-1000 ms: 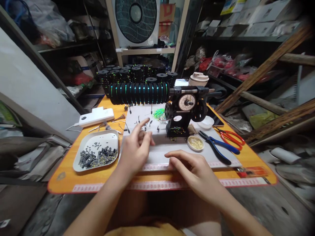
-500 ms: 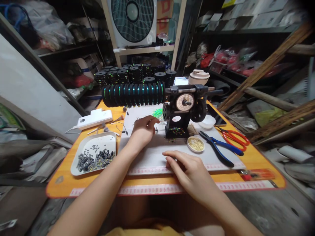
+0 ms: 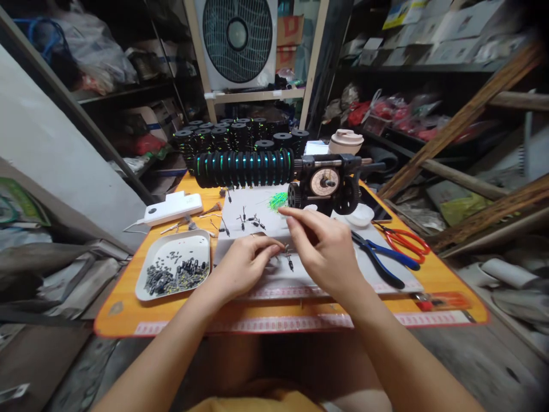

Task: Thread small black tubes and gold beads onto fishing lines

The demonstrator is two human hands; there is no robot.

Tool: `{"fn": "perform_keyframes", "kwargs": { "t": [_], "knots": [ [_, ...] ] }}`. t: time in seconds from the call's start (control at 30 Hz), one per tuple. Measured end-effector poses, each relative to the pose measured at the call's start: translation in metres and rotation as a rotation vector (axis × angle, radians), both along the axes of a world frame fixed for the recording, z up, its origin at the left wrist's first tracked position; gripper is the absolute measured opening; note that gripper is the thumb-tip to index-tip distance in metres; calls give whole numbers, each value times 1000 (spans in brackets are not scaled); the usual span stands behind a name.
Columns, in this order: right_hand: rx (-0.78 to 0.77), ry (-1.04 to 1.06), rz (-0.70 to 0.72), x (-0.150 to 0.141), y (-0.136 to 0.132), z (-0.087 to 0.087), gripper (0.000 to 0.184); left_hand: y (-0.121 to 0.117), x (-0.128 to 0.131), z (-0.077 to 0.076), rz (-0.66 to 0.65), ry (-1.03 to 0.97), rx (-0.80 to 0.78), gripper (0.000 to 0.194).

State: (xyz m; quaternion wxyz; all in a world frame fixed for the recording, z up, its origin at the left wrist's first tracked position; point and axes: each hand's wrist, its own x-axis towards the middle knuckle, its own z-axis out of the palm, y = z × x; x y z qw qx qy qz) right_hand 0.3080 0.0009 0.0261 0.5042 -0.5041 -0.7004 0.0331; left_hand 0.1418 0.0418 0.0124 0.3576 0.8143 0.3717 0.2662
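Observation:
My left hand [image 3: 246,260] is over the white board, thumb and forefinger pinched on a small black piece with a thin metal stem [image 3: 290,264], which hangs from the fingertips. Just to the right, my right hand [image 3: 326,237] is raised higher, its thumb and forefinger close together; anything between them is too small to make out. Beyond the hands stands a black geared device with a round dial [image 3: 325,182]. A black ribbed roll with blue and green bands [image 3: 244,167] extends left from it. Several similar small black pieces [image 3: 253,222] lie on the board [image 3: 231,200] near a bright green bundle [image 3: 278,200].
On the left are a white tray [image 3: 144,257] of small dark parts and a white power bank [image 3: 174,209]. Blue-handled pliers [image 3: 381,260], red-handled scissors [image 3: 405,240] and a white dish [image 3: 360,214] sit right. Black spools [image 3: 221,134] and a lidded cup [image 3: 345,141] stand behind.
My left hand has come back toward me from the far part of the board, now with a small black piece. My right hand has risen and moved forward beside it. The view has shifted slightly.

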Motion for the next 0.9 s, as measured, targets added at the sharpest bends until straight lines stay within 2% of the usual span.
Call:
{"fn": "perform_keyframes", "kwargs": {
  "t": [0.27, 0.33, 0.4, 0.43, 0.5, 0.57, 0.63, 0.73, 0.77, 0.83, 0.9],
  "knots": [
    [-132, 85, 38, -5, 25, 11, 18, -6, -9, -1, 0, 32, 93, 26],
    [-152, 117, 56, -5, 24, 12, 17, -6, -11, -6, 46, 33, 134, 25],
    [-188, 164, 90, -5, 19, 14, 16, -8, -12, -12, 147, 12, 187, 25],
    [-221, 193, 123, -4, 17, 15, 16, -9, -12, -15, 209, -10, 216, 31],
    [-310, 262, 218, -4, 11, 17, 21, -15, -10, -18, 318, -66, 279, 57],
    [-393, 338, 319, -4, 5, 21, 28, -25, -5, -16, 347, -124, 306, 77],
    [-439, 411, 385, -4, 2, 24, 31, -38, 1, -12, 274, -226, 191, 75],
    [-471, 489, 427, -3, -2, 25, 29, -64, 6, -7, 111, -440, -229, 37],
    [-478, 504, 431, -3, -4, 23, 29, -74, 6, -7, 92, -490, -364, 30],
    [-488, 513, 428, -3, -9, 16, 27, -92, 2, -8, 96, -568, -602, 31],
    [-491, 512, 401, -6, -18, 7, 27, -106, -6, -13, 122, -633, -763, 36]
  ]
}}
